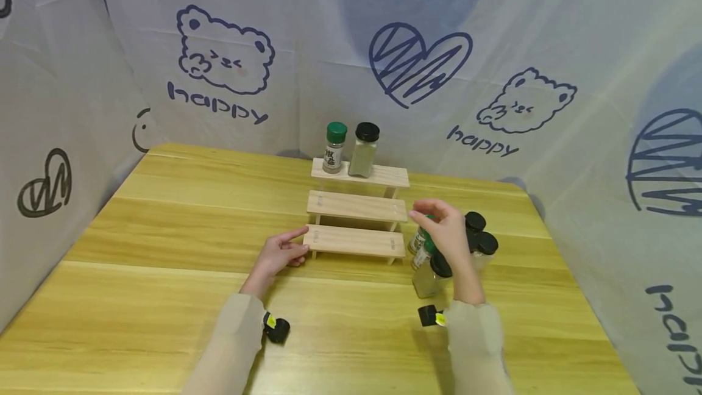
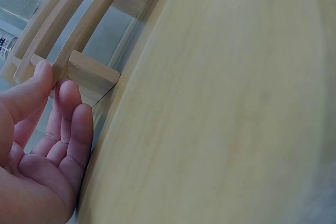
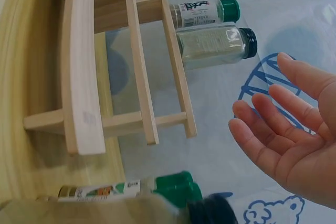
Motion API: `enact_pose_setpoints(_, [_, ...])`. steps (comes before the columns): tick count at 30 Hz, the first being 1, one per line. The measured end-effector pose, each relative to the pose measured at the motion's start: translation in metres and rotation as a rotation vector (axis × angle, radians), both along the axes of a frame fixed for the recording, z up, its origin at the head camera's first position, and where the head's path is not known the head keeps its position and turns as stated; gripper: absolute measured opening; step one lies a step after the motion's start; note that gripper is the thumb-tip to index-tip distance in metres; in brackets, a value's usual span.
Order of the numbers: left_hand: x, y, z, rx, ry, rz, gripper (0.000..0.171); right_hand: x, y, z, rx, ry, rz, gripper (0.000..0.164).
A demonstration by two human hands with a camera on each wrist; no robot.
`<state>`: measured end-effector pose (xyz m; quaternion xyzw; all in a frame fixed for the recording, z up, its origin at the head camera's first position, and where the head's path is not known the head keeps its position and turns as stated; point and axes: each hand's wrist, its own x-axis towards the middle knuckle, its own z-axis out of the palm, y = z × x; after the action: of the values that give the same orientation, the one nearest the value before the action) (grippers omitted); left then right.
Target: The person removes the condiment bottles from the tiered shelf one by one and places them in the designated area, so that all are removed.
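Observation:
A three-step wooden spice rack (image 1: 353,240) stands on the table. My left hand (image 1: 278,255) pinches the left end of its lowest board, thumb above and fingertips beneath, as the hand (image 2: 44,145) shows in the left wrist view. On the top step stand a green-capped spice jar (image 1: 333,150) and, to its right, a black-capped jar (image 1: 363,152). Right of the rack, my right hand (image 1: 446,233) is raised above a cluster of jars, holding nothing. In the right wrist view the hand (image 3: 294,129) has loosely bent fingers, thumb apart from them.
Beneath and beside my right hand stand green-capped jars (image 1: 421,258) and several black-capped jars (image 1: 485,244), partly hidden by the hand and forearm. A cloth (image 1: 323,47) printed with bears and hearts hangs behind the wooden table (image 1: 181,230).

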<state>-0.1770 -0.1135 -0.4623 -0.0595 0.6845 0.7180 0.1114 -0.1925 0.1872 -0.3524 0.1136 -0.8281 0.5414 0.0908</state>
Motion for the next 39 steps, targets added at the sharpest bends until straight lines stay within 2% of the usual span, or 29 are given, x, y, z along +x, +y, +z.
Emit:
enact_pose_setpoints(9, [0.0,0.0,-0.001,0.019,0.01,0.006,0.046,-0.019,-0.016,0.01,-0.018,0.01,-0.034,0.025])
enact_pose_setpoints(22, [0.001,0.0,-0.001,0.016,-0.005,0.012,0.045,-0.051,-0.039,0.024,-0.082,0.023,-0.012,0.027])
enact_pose_setpoints(29, [0.0,-0.001,-0.001,0.006,0.002,0.004,0.045,-0.066,-0.049,0.033,-0.092,0.02,0.005,0.034])
enact_pose_setpoints(39, [0.002,-0.001,0.003,0.01,0.001,0.002,0.045,-0.09,-0.062,0.035,-0.133,0.005,0.029,0.045])
